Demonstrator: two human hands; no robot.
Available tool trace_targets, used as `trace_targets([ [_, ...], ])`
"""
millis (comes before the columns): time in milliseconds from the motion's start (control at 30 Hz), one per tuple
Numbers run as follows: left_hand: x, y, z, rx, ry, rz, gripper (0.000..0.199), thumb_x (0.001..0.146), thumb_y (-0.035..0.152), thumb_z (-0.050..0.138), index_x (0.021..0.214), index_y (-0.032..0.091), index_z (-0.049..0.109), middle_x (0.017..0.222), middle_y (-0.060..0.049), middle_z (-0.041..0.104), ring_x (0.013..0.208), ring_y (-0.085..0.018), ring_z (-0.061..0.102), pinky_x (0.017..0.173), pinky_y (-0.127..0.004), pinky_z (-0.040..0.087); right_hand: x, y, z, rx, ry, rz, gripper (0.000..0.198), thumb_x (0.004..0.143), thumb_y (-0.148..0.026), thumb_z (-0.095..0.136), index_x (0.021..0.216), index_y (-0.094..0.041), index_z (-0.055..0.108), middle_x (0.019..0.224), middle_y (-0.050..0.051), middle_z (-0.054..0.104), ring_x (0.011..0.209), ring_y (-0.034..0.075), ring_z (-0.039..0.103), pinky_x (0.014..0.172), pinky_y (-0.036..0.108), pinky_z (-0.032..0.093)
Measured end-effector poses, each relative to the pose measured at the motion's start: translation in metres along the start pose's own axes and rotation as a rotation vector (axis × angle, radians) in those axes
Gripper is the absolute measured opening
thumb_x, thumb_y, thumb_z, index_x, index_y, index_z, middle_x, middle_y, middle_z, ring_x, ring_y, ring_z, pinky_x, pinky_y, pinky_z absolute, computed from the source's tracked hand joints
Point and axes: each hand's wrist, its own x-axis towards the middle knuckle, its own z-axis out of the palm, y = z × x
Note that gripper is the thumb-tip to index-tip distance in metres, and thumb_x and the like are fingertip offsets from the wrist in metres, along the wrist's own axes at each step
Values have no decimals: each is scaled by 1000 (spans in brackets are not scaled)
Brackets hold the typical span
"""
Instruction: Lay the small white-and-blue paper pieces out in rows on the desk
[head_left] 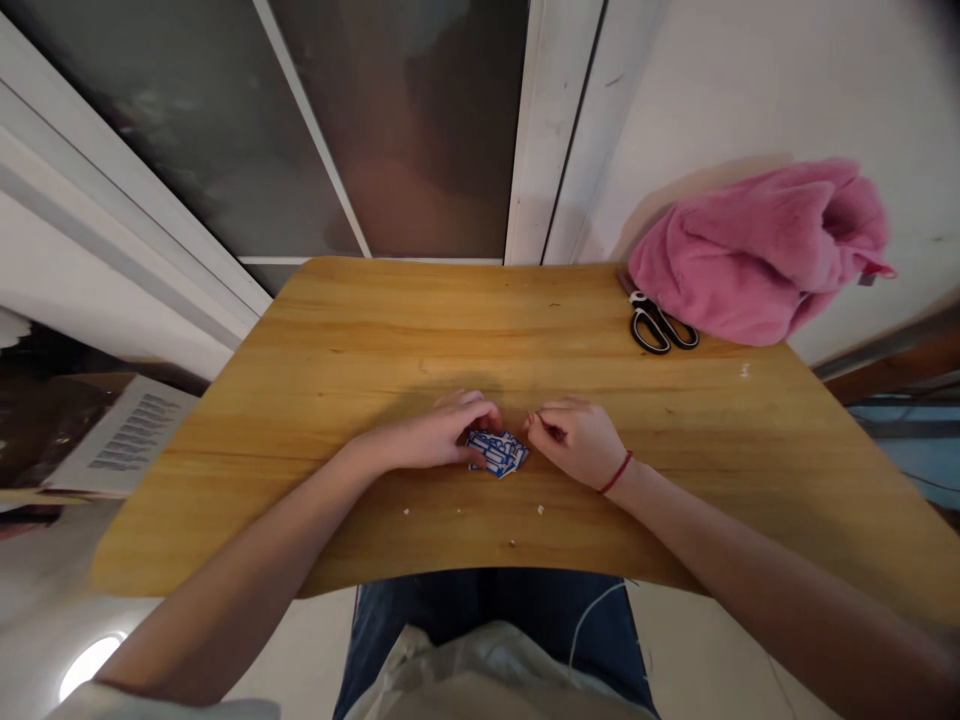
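Note:
A small pile of blue-and-white printed paper pieces (pixel 498 454) is in front of me, near the middle of the wooden table (pixel 450 330). Around the pile's left side curls my left hand (pixel 448 432), its thumb on the near edge and its fingers behind. Just right of the pile, my right hand (pixel 577 440) is closed, thumb against bent fingers; what it holds, if anything, is too small or hidden. A red string bracelet (pixel 616 474) circles the right wrist.
Black-handled scissors (pixel 660 325) lie at the back right, partly beneath a pink plush cloth (pixel 757 255). White crumbs (pixel 540 510) dot the tabletop near its front edge. A white printed box (pixel 124 435) stands left of the table. Behind it is a framed glass door (pixel 420 130).

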Motion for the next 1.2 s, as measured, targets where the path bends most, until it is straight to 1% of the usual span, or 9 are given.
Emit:
trace_targets([
  [133,-1,-2,1,2,-3,4,29,77,24,64,104,23,53,104,-2,50,98,-17,48,86,-30,38,-1,-6,5,42,-64,-73,39,88,-24,42,50,-16,41,50,-1,42,50,9,35,58,26,29],
  [233,-2,-2,0,20,-8,6,32,77,24,63,107,25,52,104,-2,50,97,-17,47,85,-29,38,-1,-9,8,127,-143,-106,37,90,-25,42,54,-16,44,52,-2,43,52,9,36,59,25,29],
  [300,-2,-2,0,30,-5,4,31,77,24,63,106,25,53,104,-2,50,97,-17,47,86,-30,38,-1,-9,7,159,-143,-58,36,90,-26,42,55,-16,44,54,-1,43,53,9,38,57,25,28],
  [433,-1,-1,0,26,-19,-18,27,78,26,63,104,25,53,103,-2,48,97,-17,48,86,-29,38,-1,-5,4,133,-33,88,39,90,-30,42,53,-16,38,51,-2,39,49,8,34,52,26,23],
  [500,-1,1,0,26,-31,-35,28,78,27,63,104,25,53,102,-1,47,96,-17,48,86,-29,38,-1,-5,3,105,-30,107,40,89,-29,43,52,-16,36,50,-2,38,48,8,32,52,27,22],
  [733,-1,3,-1,18,-34,-56,24,78,26,62,100,23,51,102,-2,45,95,-16,46,86,-29,39,1,-8,8,200,-153,-55,37,90,-24,42,54,-16,40,52,-2,39,53,9,35,57,25,27],
  [967,-1,2,0,36,-13,-34,26,77,26,62,99,23,49,104,-1,46,98,-16,46,89,-29,38,1,-2,6,218,-141,29,35,90,-24,44,57,-15,48,56,-1,43,54,8,39,55,25,26],
  [1133,-2,4,0,37,-4,-27,30,76,24,63,102,23,49,105,-1,48,99,-16,46,89,-29,38,2,-4,6,196,-176,-51,37,91,-25,44,56,-14,48,55,-2,43,54,8,37,61,25,28],
  [1200,-2,5,0,32,-7,-31,33,76,24,64,106,24,49,106,-2,47,102,-17,46,90,-29,38,2,-4,5,219,-214,-77,37,93,-26,42,59,-14,51,58,-2,49,55,8,39,63,26,30],
])
